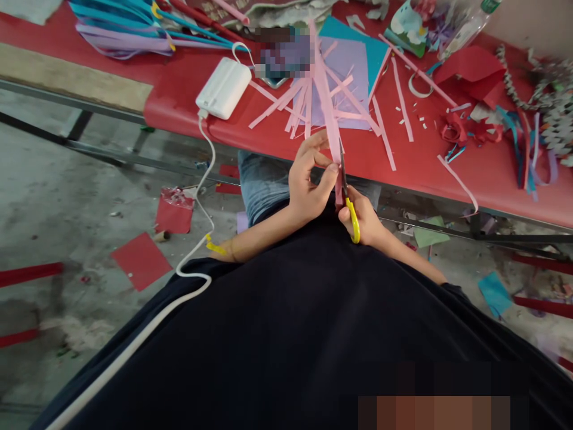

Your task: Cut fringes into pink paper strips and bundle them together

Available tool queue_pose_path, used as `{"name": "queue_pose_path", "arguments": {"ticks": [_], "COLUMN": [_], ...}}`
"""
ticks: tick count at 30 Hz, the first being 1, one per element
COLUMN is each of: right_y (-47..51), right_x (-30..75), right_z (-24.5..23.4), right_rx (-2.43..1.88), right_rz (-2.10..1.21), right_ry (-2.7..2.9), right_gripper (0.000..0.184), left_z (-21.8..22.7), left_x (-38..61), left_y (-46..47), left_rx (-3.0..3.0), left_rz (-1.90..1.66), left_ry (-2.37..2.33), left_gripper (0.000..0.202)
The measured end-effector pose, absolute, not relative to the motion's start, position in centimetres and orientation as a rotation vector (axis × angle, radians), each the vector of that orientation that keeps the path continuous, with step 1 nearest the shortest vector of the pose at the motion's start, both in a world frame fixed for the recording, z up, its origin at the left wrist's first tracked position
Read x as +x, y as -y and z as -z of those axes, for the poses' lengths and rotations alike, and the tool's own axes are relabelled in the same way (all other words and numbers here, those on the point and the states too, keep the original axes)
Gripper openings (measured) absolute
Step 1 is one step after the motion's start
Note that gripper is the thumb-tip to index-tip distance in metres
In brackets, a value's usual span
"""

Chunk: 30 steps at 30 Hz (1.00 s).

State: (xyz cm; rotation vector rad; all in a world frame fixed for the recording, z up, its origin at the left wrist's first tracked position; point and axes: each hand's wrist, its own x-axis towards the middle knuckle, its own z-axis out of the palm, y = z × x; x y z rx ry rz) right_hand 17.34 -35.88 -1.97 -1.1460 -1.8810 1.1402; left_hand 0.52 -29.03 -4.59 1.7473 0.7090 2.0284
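My left hand pinches a long pink paper strip between thumb and fingers, just below the red table's front edge. The strip runs up and away over the table. My right hand grips yellow-handled scissors, whose blades point up along the strip right beside my left thumb. Both hands are close together above my lap and dark shirt.
The red table holds several cut pink strips, a lilac sheet, a white power bank with a cable hanging down, coloured paper and red paper flowers. Red paper scraps lie on the concrete floor.
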Motion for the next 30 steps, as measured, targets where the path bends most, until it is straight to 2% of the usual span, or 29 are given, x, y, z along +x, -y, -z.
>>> {"name": "queue_pose_path", "arguments": {"ticks": [13,18,26,30], "right_y": [35.92,35.89,35.87,35.9], "right_x": [17.06,17.14,17.29,17.29], "right_z": [1.56,1.48,1.5,1.49], "right_rx": [-1.222,-1.245,-1.235,-1.233], "right_rz": [-1.134,-1.117,-1.075,-1.065], "right_ry": [1.885,1.901,1.935,1.938], "right_gripper": [0.076,0.076,0.073,0.072], "left_z": [4.42,4.53,4.08,3.93], "left_x": [0.56,0.66,0.68,0.6], "left_y": [29.47,29.31,29.58,29.61], "left_rx": [1.709,1.658,1.665,1.679], "left_rz": [-1.959,-1.984,-1.96,-1.971], "left_ry": [-0.836,-0.814,-0.865,-0.843], "left_gripper": [0.028,0.021,0.031,0.028]}}
